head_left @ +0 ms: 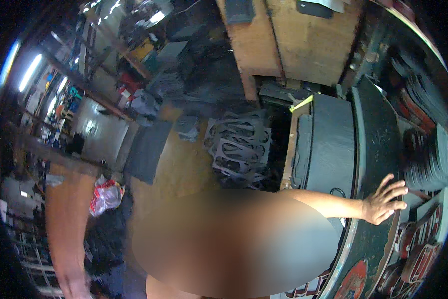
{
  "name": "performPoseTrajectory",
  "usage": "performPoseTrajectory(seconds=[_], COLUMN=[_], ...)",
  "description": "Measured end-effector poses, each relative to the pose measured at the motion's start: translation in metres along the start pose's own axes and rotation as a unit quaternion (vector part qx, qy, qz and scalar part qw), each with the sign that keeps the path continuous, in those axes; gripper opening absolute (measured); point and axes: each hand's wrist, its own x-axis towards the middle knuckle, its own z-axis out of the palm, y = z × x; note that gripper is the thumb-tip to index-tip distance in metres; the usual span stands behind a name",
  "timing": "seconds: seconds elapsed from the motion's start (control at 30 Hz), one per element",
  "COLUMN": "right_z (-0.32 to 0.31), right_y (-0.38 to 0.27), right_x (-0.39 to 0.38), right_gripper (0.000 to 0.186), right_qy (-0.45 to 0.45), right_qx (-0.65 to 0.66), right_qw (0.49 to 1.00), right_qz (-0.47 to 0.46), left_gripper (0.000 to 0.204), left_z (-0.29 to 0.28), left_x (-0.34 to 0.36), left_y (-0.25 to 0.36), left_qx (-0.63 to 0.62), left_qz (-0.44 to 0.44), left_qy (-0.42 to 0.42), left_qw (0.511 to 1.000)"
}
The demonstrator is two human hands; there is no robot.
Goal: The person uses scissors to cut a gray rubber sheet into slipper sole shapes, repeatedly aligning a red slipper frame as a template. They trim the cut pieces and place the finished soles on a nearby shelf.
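Note:
My right hand [384,200] is open, its fingers spread over the long, dark, worn board [378,144] on the right. The fingertips reach to the board's far right edge, and nothing shows in the grip. My right forearm [328,203] stretches across from the blurred patch at the lower middle. Left of the board lies a grey flat slab or sheet [332,142]. I do not see my left hand; the blurred patch covers much of the lower middle.
Dark cut-out sheets with oval holes [240,160] lie on the brown floor [176,162]. Curved dark pieces [423,162] and red-and-grey slotted pieces [420,264] stack along the right. A red-and-clear plastic bag [107,198] sits left, beside a brown board [67,214]. Wooden panels [313,45] stand behind.

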Motion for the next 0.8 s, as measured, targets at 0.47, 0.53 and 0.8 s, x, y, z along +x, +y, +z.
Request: performPoseTrajectory(seconds=[0.47, 0.53, 0.8], right_z=[-0.03, -0.034, -0.044], right_y=[0.022, 0.025, 0.039], right_x=[-0.007, -0.007, -0.005], right_gripper=[0.079, 0.078, 0.075], right_qy=[0.047, 0.062, 0.127], right_qx=[0.003, 0.023, 0.106], right_qw=[0.994, 0.993, 0.982], right_qz=[0.094, 0.095, 0.09], left_gripper=[0.045, 0.044, 0.039], left_z=[-0.033, -0.043, -0.07], left_x=[0.013, 0.017, 0.033], left_y=[0.011, 0.015, 0.031], left_qx=[0.007, -0.01, -0.036], left_qz=[-0.023, -0.026, -0.012], left_qy=[-0.008, -0.009, 0.045], left_qw=[1.0, 1.0, 0.998])
